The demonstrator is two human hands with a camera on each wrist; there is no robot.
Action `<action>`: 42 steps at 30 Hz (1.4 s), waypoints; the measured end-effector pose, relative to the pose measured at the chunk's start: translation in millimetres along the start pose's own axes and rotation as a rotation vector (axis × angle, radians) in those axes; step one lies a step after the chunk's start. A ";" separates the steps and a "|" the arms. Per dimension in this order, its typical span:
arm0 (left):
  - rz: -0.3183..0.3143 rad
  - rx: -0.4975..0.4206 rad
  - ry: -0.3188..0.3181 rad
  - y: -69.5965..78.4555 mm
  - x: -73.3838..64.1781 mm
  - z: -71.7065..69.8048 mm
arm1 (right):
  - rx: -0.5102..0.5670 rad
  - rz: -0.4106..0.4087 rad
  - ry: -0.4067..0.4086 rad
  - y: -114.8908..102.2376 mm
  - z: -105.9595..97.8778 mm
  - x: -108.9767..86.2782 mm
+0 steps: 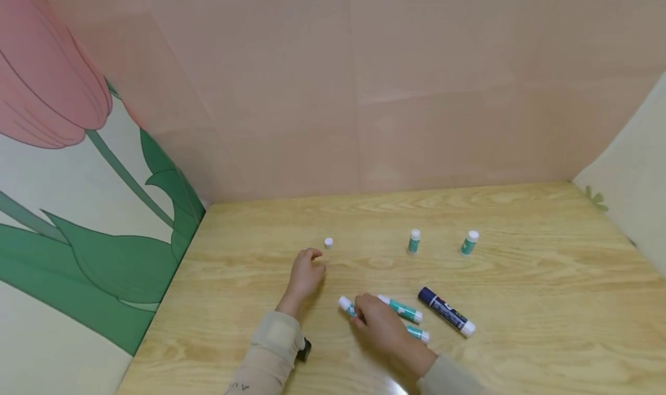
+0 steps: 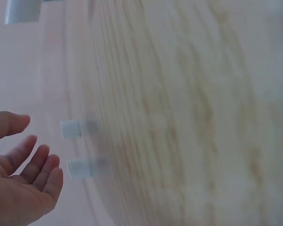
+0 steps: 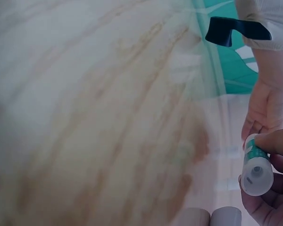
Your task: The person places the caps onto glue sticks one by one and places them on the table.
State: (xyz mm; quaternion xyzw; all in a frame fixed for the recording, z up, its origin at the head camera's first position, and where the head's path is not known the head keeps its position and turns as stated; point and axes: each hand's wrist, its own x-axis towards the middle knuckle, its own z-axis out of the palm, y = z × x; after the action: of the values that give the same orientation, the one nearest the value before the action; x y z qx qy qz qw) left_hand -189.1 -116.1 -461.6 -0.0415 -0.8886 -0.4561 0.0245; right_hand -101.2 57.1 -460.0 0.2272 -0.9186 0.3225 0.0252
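Observation:
My right hand (image 1: 385, 325) pinches a green and white glue stick (image 1: 347, 306) between thumb and fingers. In the right wrist view the pale base of this glue stick (image 3: 257, 176) faces the camera. The left hand (image 1: 307, 275), its fingers loosely bent, holds nothing. Just past its fingertips is a small white cap-like piece (image 1: 328, 243). Two more green glue sticks, one at the back (image 1: 406, 310) and one in front (image 1: 418, 333), lie beside the right hand, which partly covers them.
A thicker dark blue glue stick (image 1: 446, 311) lies to the right. Farther back, two green glue sticks stand upright, one nearer the middle (image 1: 414, 242) and another to its right (image 1: 470, 243). The wooden table (image 1: 546, 279) meets a pinkish wall panel (image 1: 426, 123) behind.

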 end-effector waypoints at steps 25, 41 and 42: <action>0.076 0.169 0.076 -9.1 8.1 -0.6 | -0.042 -0.037 -0.031 -3.8 12.8 -6.6; 0.059 0.177 0.044 -14.1 12.8 -0.5 | -0.070 -0.026 -0.065 -5.9 18.0 -6.9; 0.069 0.178 0.041 -14.4 13.1 -0.4 | -0.072 -0.023 -0.066 -5.8 18.0 -6.8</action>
State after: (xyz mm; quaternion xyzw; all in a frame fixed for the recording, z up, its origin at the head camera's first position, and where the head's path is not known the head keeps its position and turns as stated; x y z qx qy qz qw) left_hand -203.4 -124.1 -472.0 -0.0603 -0.9231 -0.3748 0.0617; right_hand -90.8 45.0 -472.1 0.2473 -0.9272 0.2813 0.0070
